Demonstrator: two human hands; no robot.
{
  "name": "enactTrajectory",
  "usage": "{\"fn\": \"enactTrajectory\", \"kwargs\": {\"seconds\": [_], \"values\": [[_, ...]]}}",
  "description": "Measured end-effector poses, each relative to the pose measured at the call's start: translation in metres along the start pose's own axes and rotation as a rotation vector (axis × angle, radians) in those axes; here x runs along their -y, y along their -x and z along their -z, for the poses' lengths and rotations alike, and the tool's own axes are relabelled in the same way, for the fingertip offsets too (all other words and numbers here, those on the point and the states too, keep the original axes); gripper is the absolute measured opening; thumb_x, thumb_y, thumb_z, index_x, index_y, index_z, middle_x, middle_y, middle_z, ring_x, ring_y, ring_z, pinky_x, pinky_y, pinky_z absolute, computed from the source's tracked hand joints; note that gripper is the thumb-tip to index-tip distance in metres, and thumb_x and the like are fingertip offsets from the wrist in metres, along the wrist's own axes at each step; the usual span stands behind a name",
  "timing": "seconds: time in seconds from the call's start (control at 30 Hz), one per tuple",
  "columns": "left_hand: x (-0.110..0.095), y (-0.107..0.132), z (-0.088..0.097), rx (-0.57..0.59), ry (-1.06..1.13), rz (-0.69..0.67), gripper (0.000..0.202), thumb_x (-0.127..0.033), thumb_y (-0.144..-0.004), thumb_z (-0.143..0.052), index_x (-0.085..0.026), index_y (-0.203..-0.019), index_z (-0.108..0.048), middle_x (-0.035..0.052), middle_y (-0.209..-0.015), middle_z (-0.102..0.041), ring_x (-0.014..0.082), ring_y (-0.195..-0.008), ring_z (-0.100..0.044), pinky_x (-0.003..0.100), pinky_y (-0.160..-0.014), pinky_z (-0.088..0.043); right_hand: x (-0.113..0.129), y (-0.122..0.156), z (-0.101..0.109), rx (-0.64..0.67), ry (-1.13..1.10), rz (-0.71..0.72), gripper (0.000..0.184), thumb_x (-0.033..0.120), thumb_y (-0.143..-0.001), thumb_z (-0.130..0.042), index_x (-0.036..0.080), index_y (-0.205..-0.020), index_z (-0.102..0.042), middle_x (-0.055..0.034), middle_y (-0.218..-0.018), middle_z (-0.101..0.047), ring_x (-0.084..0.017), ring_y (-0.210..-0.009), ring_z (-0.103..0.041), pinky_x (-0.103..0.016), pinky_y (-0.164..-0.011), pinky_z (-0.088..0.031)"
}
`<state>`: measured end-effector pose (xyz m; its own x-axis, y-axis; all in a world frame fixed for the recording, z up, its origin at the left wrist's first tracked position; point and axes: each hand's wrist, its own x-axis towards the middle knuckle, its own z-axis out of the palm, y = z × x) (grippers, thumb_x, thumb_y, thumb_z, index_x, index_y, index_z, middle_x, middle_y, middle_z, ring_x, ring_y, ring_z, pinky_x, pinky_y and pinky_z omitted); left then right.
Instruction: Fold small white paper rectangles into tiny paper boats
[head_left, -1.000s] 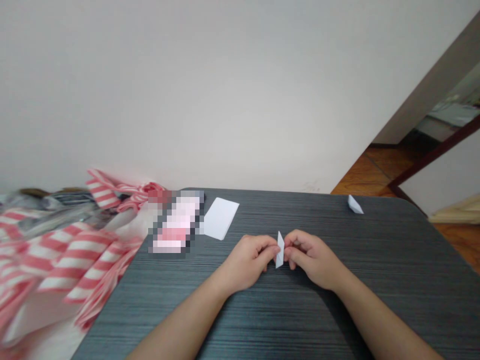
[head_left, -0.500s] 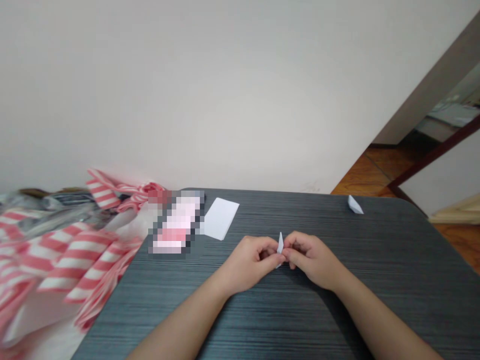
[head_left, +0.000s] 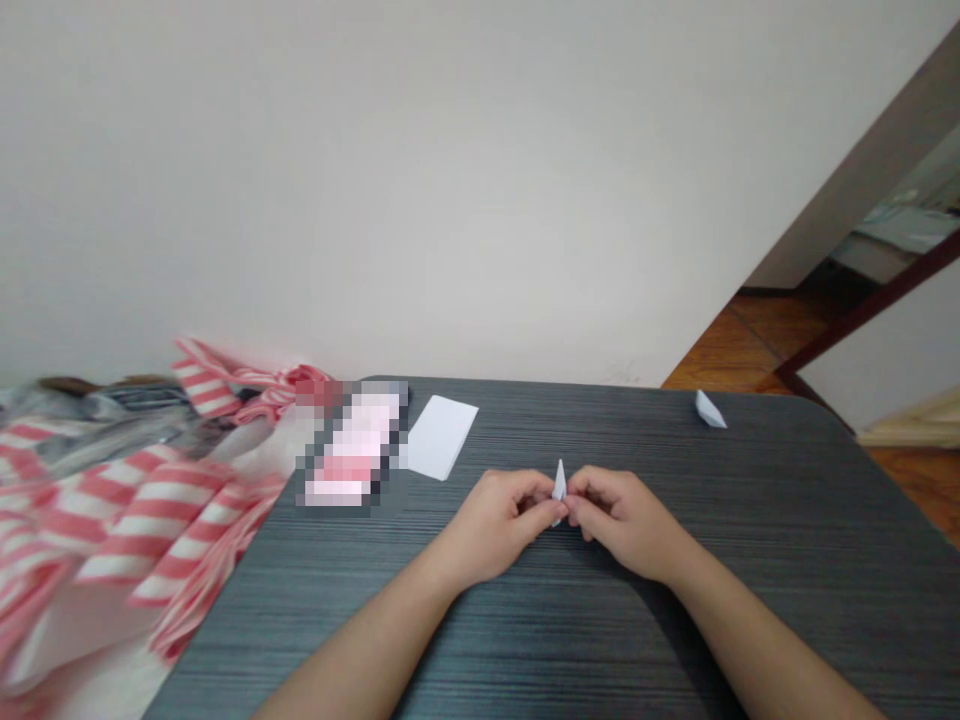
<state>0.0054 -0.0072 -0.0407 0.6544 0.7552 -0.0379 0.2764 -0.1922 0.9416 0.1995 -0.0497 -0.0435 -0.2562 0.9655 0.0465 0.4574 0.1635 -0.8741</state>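
Note:
A small folded white paper [head_left: 559, 482] stands upright between my hands, its pointed tip facing up. My left hand [head_left: 510, 522] pinches it between thumb and fingers from the left. From the other side, the thumb and fingertips of my right hand [head_left: 616, 518] are closed on its right edge. The fingers cover most of the lower part of the paper. Both hands are just above the dark wood-grain table [head_left: 525, 640].
White paper sheets [head_left: 442, 438] lie left of centre, beside a pixelated phone-like object [head_left: 356, 445]. Another folded white paper piece [head_left: 709, 409] rests at the back right. Red-and-white striped cloth [head_left: 142, 510] is heaped left of the table. A wall [head_left: 465, 200] rises behind.
The folded paper has shifted slightly, and a little more of its face shows between the fingers. Both hands stay in nearly the same place, with small finger movements.

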Motion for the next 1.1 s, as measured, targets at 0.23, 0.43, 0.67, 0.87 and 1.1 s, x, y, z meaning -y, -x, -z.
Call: {"fn": "enactTrajectory", "kwargs": {"seconds": [0.23,0.43,0.67,0.87,1.1], "values": [[0.0003,-0.0001,-0.0005,-0.013,0.0,-0.002,0.02,-0.031,-0.089,-0.057,-0.015,-0.085,-0.069,-0.0018,-0.064,-0.058,0.0097,-0.057,-0.05,0.019,-0.052,-0.034,0.0043,-0.0018,0.0013,-0.041,0.1,0.022,0.02,0.016,-0.089,-0.052,0.018,-0.07,-0.057,0.0036,-0.056,-0.054,-0.01,-0.05,-0.05,-0.022,-0.053,-0.037],[-0.0014,0.0,-0.001,-0.035,0.03,0.021,0.022,-0.029,-0.094,-0.047,-0.018,-0.098,-0.066,-0.0039,-0.059,-0.057,0.0094,-0.051,-0.053,0.019,-0.052,-0.039,0.0036,-0.0017,0.0032,-0.083,0.117,0.037,0.018,0.016,-0.088,-0.052,0.017,-0.072,-0.059,0.0036,-0.057,-0.054,-0.011,-0.052,-0.048,-0.022,-0.053,-0.035],[0.003,-0.0002,-0.0026,-0.068,0.086,-0.001,0.008,-0.026,-0.094,-0.05,-0.021,-0.097,-0.053,-0.0078,-0.056,-0.055,0.0088,-0.049,-0.053,0.018,-0.05,-0.038,0.0031,-0.002,0.0038,-0.083,0.142,0.068,0.017,0.015,-0.089,-0.053,0.017,-0.075,-0.062,0.0029,-0.062,-0.055,-0.011,-0.057,-0.049,-0.022,-0.056,-0.036],[0.0022,0.0,-0.0017,-0.064,0.078,-0.01,0.008,-0.026,-0.095,-0.047,-0.021,-0.094,-0.053,-0.0076,-0.055,-0.055,0.0086,-0.049,-0.052,0.018,-0.05,-0.039,0.0026,-0.0022,0.0042,-0.078,0.148,0.102,0.016,0.011,-0.088,-0.053,0.018,-0.077,-0.063,0.0028,-0.064,-0.057,-0.011,-0.059,-0.052,-0.022,-0.059,-0.037],[0.0042,0.0001,-0.003,-0.07,0.103,-0.006,0.006,-0.026,-0.093,-0.05,-0.021,-0.092,-0.053,-0.0078,-0.055,-0.054,0.0086,-0.05,-0.053,0.017,-0.051,-0.039,0.0024,-0.0031,0.004,-0.084,0.164,0.113,0.017,0.012,-0.089,-0.053,0.018,-0.076,-0.062,0.0028,-0.063,-0.056,-0.012,-0.059,-0.052,-0.022,-0.06,-0.037]]}}
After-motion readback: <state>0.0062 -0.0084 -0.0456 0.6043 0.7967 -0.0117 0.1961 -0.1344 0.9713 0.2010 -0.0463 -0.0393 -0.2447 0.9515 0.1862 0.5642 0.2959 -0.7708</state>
